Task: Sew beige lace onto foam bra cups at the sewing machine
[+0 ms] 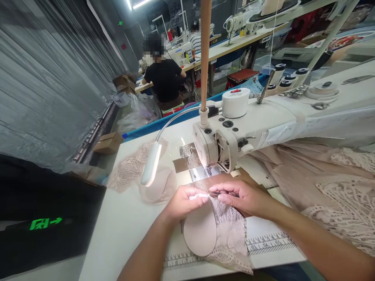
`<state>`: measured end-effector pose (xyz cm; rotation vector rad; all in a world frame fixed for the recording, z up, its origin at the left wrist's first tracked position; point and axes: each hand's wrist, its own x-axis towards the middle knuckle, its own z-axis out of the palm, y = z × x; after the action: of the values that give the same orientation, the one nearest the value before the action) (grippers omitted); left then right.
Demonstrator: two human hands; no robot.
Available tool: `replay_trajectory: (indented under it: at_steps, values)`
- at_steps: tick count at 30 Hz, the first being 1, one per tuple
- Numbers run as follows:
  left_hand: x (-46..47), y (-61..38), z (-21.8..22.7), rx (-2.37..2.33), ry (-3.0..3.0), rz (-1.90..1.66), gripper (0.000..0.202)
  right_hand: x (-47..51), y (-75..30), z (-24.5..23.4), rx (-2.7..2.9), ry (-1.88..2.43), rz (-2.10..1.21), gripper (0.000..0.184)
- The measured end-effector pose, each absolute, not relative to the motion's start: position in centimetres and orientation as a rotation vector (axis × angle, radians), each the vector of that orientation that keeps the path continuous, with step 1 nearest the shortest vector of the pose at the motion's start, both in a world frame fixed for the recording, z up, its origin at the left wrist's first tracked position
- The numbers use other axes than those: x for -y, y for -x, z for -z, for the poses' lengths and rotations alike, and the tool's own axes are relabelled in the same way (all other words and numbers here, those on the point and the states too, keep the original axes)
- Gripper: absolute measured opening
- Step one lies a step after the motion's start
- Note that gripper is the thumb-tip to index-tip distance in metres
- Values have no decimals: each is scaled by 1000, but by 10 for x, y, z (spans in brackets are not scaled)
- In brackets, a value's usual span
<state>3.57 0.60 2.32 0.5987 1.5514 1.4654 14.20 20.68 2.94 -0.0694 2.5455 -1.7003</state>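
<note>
My left hand (pixel 184 203) pinches the top edge of a beige bra cup (pixel 200 232) and a small white strip at its rim. My right hand (pixel 244 197) lies beside it, fingers pressed on the pale lace piece (pixel 230 234) that hangs off the cup. Both hands sit just in front of the needle area of the white sewing machine (pixel 222 144). The cup rests on the white table (pixel 129 226) over a printed ruler strip (pixel 269 242).
A gooseneck lamp (pixel 150 164) hangs over more lace pieces and a cup (pixel 137 166) at left. A heap of beige lace fabric (pixel 336 183) lies at right under the machine arm. Other people sit at sewing tables at the back. Cardboard boxes (pixel 108 142) stand on the floor.
</note>
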Motion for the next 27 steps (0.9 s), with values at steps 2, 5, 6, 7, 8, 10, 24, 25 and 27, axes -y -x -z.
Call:
replay_trajectory:
  at_steps: [2, 5, 6, 7, 8, 10, 24, 25, 27]
  values:
    - [-7, -36, -21, -1545, -594, -1477, 31, -204, -142, -34, -2499, 77, 1713, 31]
    - [-9, -37, -20, -1524, -598, -1481, 31, -197, -143, -38, -2456, 57, 1772, 25]
    - [-9, -37, -19, -1508, -604, -1481, 32, -195, -143, -39, -2452, 42, 1781, 24]
    - [-9, -37, -19, -1494, -608, -1480, 33, -193, -143, -40, -2451, 26, 1779, 23]
    - [-9, -37, -19, -1483, -609, -1477, 34, -192, -143, -40, -2458, 8, 1771, 23]
    - [-9, -38, -19, -1466, -602, -1475, 36, -189, -143, -39, -2480, -23, 1753, 22]
    - [-9, -38, -17, -1506, -634, -1452, 32, -189, -142, -38, -2478, -36, 1790, 24]
    - [-9, -39, -18, -1519, -640, -1445, 32, -188, -142, -38, -2501, -50, 1786, 25]
    - [-11, -41, -19, -1540, -654, -1442, 33, -186, -141, -37, -2495, -67, 1844, 26]
